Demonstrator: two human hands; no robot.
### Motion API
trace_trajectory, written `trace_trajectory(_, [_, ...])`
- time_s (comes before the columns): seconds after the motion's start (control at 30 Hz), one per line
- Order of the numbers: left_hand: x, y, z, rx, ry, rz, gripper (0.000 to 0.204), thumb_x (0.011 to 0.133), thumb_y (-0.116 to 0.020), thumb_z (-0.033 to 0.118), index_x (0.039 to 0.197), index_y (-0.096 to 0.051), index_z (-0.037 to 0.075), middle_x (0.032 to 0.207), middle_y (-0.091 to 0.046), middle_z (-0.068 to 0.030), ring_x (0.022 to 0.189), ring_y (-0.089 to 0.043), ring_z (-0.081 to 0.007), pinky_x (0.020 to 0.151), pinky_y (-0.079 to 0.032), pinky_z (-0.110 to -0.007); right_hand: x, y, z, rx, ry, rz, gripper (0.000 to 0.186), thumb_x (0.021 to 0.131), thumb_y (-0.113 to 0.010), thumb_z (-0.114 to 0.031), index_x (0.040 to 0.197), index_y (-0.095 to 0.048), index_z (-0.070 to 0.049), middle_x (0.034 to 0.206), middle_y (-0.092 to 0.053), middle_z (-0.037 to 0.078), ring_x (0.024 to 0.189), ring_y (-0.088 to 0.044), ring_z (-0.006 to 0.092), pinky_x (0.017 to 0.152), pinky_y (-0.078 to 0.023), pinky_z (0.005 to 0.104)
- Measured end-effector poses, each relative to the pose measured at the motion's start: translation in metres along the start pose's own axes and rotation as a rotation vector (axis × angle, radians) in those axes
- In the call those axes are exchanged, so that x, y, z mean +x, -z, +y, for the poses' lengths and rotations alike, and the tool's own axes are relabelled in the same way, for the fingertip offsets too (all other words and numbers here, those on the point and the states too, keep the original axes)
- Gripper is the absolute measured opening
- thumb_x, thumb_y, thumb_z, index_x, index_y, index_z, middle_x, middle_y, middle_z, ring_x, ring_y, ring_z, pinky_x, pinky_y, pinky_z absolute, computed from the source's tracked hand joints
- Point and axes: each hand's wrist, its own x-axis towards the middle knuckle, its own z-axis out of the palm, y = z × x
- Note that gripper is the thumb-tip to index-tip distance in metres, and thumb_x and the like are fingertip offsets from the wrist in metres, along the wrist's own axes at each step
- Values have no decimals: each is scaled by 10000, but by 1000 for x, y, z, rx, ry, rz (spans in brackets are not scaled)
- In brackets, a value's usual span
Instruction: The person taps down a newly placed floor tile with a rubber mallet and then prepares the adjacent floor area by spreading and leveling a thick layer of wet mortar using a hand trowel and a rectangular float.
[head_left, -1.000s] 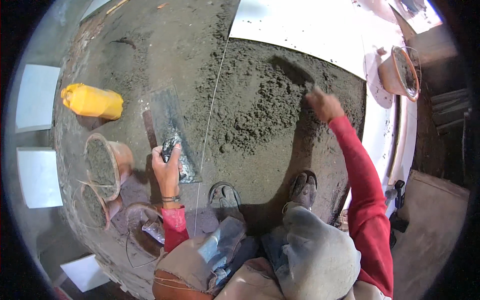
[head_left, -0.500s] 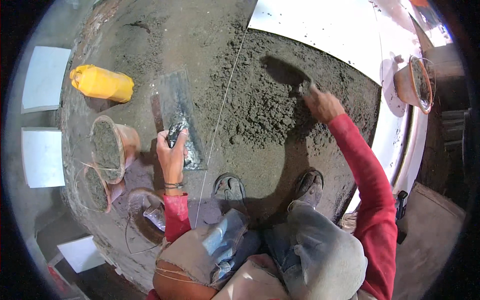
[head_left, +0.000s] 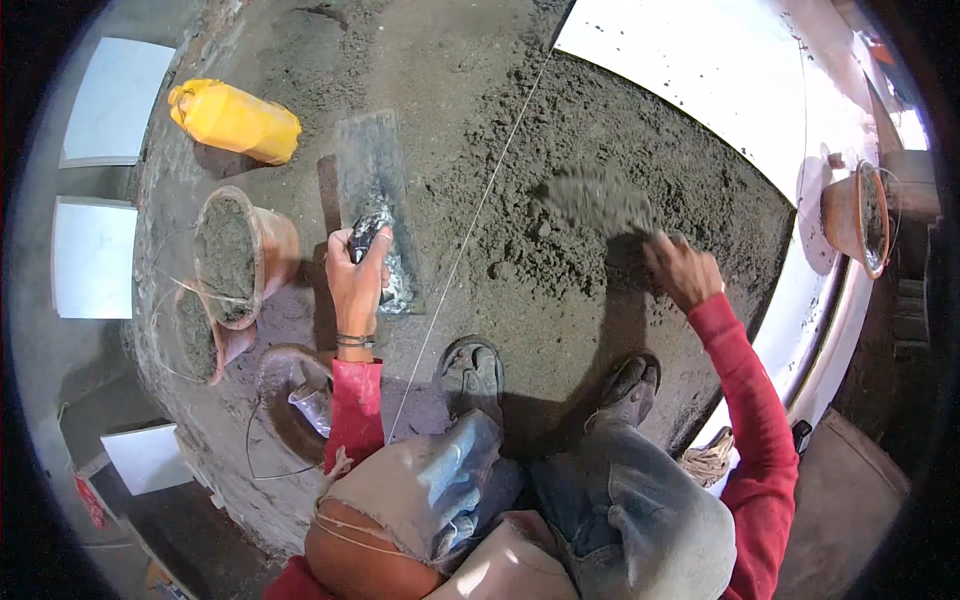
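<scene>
My left hand (head_left: 354, 288) is closed around the black handle of a rectangular plastering trowel (head_left: 367, 150), whose long flat blade hangs over the grey floor left of a taut string (head_left: 492, 175). Pale mortar is smeared near its handle. My right hand (head_left: 686, 274) grips a pointed masonry trowel (head_left: 603, 203), blurred by motion and apparently coated with mortar. That blade is above loose, crumbly mortar (head_left: 540, 245) spread between the string and the white tiles (head_left: 680, 55). The right hand's grip on the handle is partly hidden.
Left of me stand two mortar-filled buckets (head_left: 268, 240), a bucket holding a clear container (head_left: 312, 408), and a yellow jug (head_left: 235, 122) lying on its side. Another bucket (head_left: 845, 218) sits on the white tiles at right. A fibre bundle (head_left: 708, 460) lies beside my right knee.
My right hand has moved down and slightly right with the masonry trowel, whose blade now looks lighter and blurred. The left hand keeps its hold; the whole view has shifted a little.
</scene>
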Motion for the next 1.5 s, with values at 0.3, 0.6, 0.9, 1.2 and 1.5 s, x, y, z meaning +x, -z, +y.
trace_trajectory(0.3, [-12,-7,11,-56,19,10,246,868,-750,211,948,-558,80,708,-547,37,513,-474,-47,458,-377,-222,66,-1,-122,580,-189,-474,420,987,-438,-394,1113,-657,-58,930,-676,279,881,-671,453,774,-546,532])
trace_trajectory(0.6, [-5,11,7,-18,-23,25,309,858,-767,220,974,-532,58,718,-544,19,513,-471,-51,452,-377,-230,83,6,-29,21,-139,-153,313,961,-475,-310,1011,-685,-83,860,-715,175,772,-709,355,661,-578,473])
trace_trajectory(0.9, [11,-2,0,-49,-8,28,445,795,-813,272,1041,-559,1,789,-586,-23,568,-534,-85,486,-449,-254,63,-34,-67,333,21,-234,382,1002,-463,-307,957,-589,50,700,-621,244,635,-593,475,596,-501,492])
trace_trajectory(1.2, [83,2,-2,458,-344,165,598,763,-765,520,1113,-611,61,999,-689,-175,903,-672,-317,769,-518,-419,-48,93,-63,607,-201,-199,365,1009,-470,-345,1046,-635,-22,721,-626,177,718,-650,333,680,-505,407])
trace_trajectory(1.5, [174,-4,-21,720,-271,334,567,822,-649,609,1213,-589,202,1094,-693,-180,1040,-648,-393,847,-505,-485,-133,261,0,537,-279,868,248,1008,-524,-218,1068,-583,16,911,-611,131,725,-598,226,666,-513,312])
